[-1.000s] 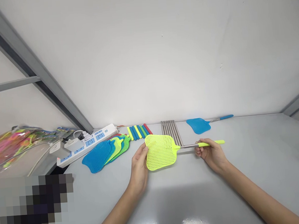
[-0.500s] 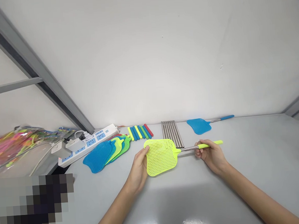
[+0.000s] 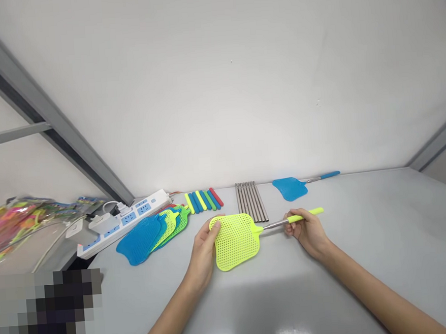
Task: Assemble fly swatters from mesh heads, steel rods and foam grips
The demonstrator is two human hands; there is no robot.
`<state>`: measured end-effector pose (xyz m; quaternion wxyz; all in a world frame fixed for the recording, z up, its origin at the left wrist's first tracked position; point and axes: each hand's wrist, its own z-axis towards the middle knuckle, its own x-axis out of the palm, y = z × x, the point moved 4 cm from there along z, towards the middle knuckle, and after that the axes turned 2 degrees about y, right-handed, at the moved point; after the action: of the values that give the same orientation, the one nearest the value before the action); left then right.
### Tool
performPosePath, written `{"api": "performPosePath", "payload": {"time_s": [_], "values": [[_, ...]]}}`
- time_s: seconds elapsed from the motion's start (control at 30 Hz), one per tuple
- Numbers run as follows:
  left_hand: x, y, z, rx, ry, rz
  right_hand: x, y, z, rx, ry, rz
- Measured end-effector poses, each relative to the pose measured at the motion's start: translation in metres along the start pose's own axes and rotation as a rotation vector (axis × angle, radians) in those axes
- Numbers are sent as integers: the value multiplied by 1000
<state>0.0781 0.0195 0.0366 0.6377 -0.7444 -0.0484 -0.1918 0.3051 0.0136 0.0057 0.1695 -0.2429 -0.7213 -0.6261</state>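
A yellow fly swatter (image 3: 236, 241) with a perforated head, a metal rod and a yellow grip is held level above the table. My left hand (image 3: 203, 256) pinches the outer edge of its head, thumb on top. At the other end, my right hand (image 3: 307, 231) is closed around the yellow grip near the rod. Behind the swatter lie several metal rods (image 3: 251, 200) side by side. A row of coloured grips (image 3: 204, 201) in yellow, blue, green and red is to their left. Loose swatter heads (image 3: 142, 239), blue, yellow and green, overlap left of my left hand.
A blue fly swatter (image 3: 291, 188) lies at the back right by the wall. A white power strip (image 3: 129, 219) with plugged-in adapters sits at the left table edge. Beyond it are bagged colourful items (image 3: 24, 221). Grey metal frame posts (image 3: 51, 108) flank the table (image 3: 383, 227).
The view has shifted slightly, so everything sits a little further left. Both hands keep their hold on the yellow fly swatter, which is almost unchanged in pose.
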Motion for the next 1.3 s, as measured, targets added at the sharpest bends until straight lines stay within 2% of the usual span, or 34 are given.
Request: {"api": "performPosePath", "payload": {"time_s": [0.17,0.3,0.63,0.93,1.13,1.3], "values": [[-7,2,3,32,-59,104,-1,-3,2,-4,5,-19],[-8,6,4,16,-55,160,0,-3,1,-2,15,-35],[-9,16,5,22,-35,155,-1,-3,2,-12,27,-52],[-14,21,7,16,-75,100,-3,-3,3,-8,25,-49],[-11,18,7,32,-54,19,-3,-2,2,-6,18,-40],[-4,14,6,54,-38,61,-2,-1,1,-18,27,-34]]}}
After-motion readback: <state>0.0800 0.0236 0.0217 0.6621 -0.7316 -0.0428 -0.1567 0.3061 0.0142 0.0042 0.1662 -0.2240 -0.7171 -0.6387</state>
